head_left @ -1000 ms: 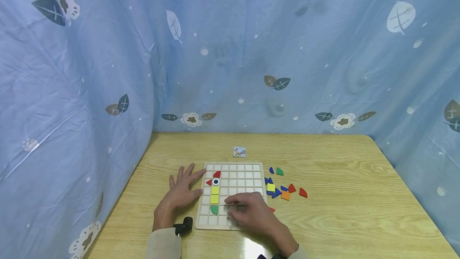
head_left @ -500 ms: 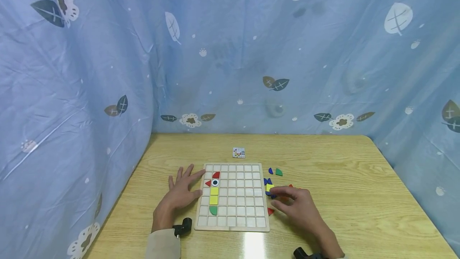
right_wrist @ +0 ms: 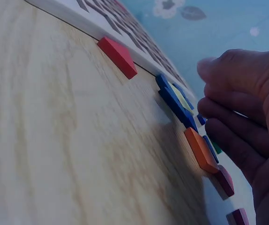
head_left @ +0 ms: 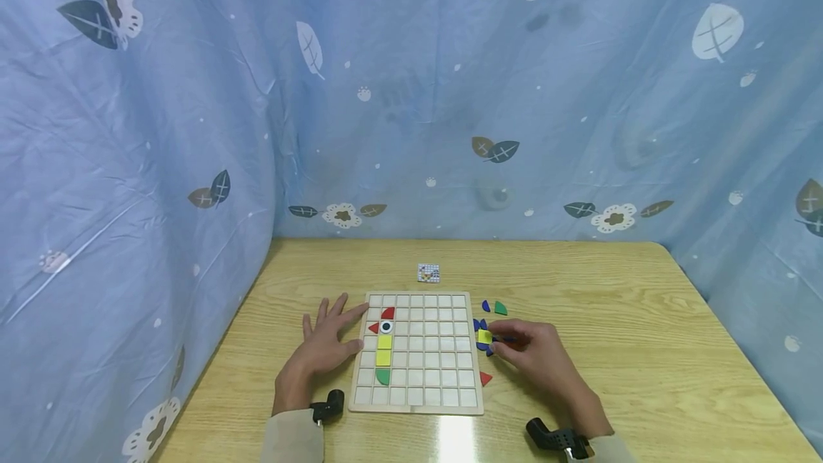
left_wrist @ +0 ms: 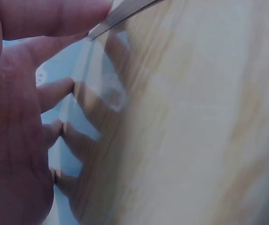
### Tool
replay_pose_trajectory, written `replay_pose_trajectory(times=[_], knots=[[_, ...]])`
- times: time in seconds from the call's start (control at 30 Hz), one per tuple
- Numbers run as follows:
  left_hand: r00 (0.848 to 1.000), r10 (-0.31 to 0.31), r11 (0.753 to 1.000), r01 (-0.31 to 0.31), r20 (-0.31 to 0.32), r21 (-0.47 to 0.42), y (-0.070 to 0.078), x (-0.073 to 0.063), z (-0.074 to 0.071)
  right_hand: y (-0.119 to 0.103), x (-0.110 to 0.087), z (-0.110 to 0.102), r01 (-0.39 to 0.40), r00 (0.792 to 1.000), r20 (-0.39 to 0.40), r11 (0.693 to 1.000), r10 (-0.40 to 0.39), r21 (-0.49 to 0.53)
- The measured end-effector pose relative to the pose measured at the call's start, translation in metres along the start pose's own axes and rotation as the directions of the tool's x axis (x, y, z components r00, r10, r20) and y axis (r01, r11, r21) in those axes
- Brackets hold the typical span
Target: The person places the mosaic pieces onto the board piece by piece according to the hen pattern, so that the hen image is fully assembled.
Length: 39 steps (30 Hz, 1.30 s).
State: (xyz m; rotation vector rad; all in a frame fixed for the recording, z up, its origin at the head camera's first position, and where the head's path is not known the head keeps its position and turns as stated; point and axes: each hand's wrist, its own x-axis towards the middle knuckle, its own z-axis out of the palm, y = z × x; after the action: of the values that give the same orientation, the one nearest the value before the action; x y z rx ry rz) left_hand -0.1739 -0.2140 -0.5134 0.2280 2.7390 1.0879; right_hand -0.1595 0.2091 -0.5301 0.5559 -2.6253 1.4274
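Note:
My left hand [head_left: 324,341] rests at the left edge of the wooden grid board [head_left: 430,344], fingers spread. On the board are a red quarter-circle [head_left: 388,314], a small red triangle [head_left: 373,328], a white eye piece [head_left: 386,327], two yellow squares [head_left: 383,358] and a green quarter-circle [head_left: 383,376]. Right of the board, my right hand [head_left: 540,356] reaches over the loose pieces, thumb and fingertips beside a yellow square [head_left: 484,336]. That square lies on blue pieces [right_wrist: 175,104]. In the right wrist view the fingers sit above them, apart, with nothing visible between.
A red triangle [head_left: 485,379] lies by the board's right edge. Behind the pile are a blue piece [head_left: 486,306] and a green quarter-circle [head_left: 501,308]. An orange square [right_wrist: 201,150] shows under my right hand. A small pattern card [head_left: 429,274] lies beyond the board.
My right hand has left the board and moved right to the loose pieces, its fingertips now at the yellow square. My left hand has stayed in place.

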Motion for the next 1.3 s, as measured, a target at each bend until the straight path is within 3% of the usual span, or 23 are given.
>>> replay_pose_trajectory(times=[0.77,1.3], knots=[[1.000,0.000,1.000,0.000,-0.009,0.012,-0.001,0.001,0.001,0.006,0.015,0.001,0.029,0.999,0.042,0.977,-0.020,-0.211],[1.000,-0.009,1.000,0.009,-0.004,0.012,0.000,0.000,0.001,0.007,0.017,0.004,0.042,0.999,0.035,0.984,-0.037,-0.173]])
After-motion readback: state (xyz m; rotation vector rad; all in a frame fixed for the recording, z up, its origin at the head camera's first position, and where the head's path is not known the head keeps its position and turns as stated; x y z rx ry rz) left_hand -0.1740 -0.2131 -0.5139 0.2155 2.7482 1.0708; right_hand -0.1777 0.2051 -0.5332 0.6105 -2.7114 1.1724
